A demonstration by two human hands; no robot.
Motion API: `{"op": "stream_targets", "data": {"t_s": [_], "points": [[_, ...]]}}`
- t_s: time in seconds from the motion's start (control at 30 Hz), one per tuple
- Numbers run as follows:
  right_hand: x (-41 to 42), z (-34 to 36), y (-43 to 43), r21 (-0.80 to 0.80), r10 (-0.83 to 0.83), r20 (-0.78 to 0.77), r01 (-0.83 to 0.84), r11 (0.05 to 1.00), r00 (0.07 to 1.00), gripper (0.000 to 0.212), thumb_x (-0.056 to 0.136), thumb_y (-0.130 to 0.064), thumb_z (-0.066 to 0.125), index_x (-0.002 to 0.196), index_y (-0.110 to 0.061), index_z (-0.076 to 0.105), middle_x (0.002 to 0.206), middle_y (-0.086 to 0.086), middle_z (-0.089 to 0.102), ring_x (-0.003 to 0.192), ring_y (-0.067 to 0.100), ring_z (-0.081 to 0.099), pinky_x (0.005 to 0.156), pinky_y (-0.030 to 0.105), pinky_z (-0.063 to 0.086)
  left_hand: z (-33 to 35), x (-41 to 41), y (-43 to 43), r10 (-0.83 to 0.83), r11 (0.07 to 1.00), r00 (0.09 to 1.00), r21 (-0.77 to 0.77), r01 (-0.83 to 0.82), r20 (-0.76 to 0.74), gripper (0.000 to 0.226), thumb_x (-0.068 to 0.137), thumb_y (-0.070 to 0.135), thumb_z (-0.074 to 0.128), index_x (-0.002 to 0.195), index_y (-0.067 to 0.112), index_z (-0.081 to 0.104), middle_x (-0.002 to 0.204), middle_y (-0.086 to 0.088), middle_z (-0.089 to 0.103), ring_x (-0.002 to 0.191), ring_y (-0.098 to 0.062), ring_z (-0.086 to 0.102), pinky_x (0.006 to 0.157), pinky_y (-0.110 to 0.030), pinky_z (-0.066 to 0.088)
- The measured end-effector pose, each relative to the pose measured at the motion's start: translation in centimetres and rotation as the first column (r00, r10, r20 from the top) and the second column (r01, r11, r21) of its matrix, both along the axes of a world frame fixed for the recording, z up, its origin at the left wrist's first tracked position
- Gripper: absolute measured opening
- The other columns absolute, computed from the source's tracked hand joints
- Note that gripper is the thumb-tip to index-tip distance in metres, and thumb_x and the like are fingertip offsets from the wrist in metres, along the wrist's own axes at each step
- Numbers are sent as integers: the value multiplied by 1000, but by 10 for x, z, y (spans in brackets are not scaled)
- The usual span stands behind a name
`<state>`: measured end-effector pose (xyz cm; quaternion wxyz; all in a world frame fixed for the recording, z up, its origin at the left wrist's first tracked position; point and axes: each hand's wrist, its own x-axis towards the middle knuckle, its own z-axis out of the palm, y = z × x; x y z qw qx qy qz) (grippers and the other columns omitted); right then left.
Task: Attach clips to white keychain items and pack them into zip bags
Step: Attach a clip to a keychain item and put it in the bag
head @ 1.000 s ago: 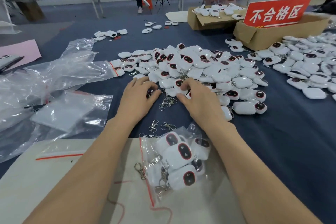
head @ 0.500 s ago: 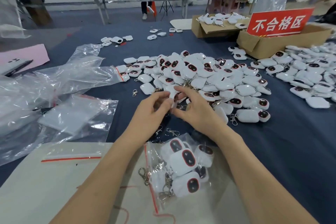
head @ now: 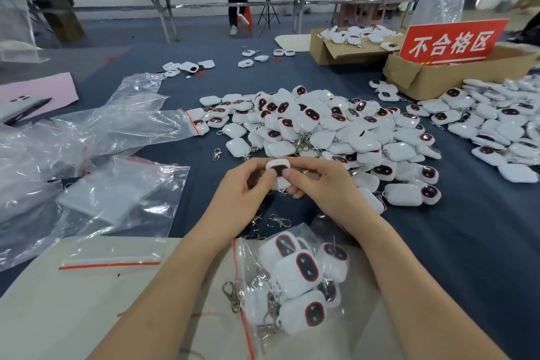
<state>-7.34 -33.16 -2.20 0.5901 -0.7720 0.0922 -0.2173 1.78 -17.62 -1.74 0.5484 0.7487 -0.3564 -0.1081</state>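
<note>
Both hands hold one white keychain item (head: 278,166) with a dark red-rimmed face, just above the blue cloth in front of the big pile (head: 324,128). My left hand (head: 244,188) pinches its left side; my right hand (head: 318,184) grips its right side with the thumb on the face. Whether a clip hangs from it is hidden by the fingers. Loose metal clips (head: 277,221) lie below the hands. A zip bag (head: 295,283) near me holds several finished items, one clip (head: 232,297) sticking out of its mouth.
Empty zip bags (head: 96,193) spread over the left. A flat bag with a red strip (head: 109,261) lies on the beige mat. Two cardboard boxes (head: 438,76) and a red sign (head: 451,42) stand back right, beside another white pile (head: 502,131). A person stands far back.
Both hands left the edge of the pile, came toward me and rose slightly, now holding one white item between them, face turned up.
</note>
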Motion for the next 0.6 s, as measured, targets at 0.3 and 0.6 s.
{"op": "stream_targets", "data": {"t_s": [0.3, 0.6], "points": [[-1, 2, -2, 47, 17, -40, -15, 999, 999, 18, 92, -15, 71, 98, -32, 75, 70, 1, 75, 63, 9, 69, 64, 15, 54, 0, 0, 0, -21, 999, 1000, 24, 21, 18, 20, 103, 21, 57, 111, 30, 73, 62, 27, 60, 56, 7, 52, 54, -5, 37], [1, 1, -3, 56, 3, -60, 0, 998, 998, 17, 96, -14, 66, 98, -29, 75, 64, 0, 73, 60, 7, 66, 64, 16, 53, -1, 0, -2, -33, 999, 999, 12, 33, 23, 23, 103, 24, 57, 103, 43, 69, 70, 19, 65, 62, 4, 51, 59, -9, 40]]}}
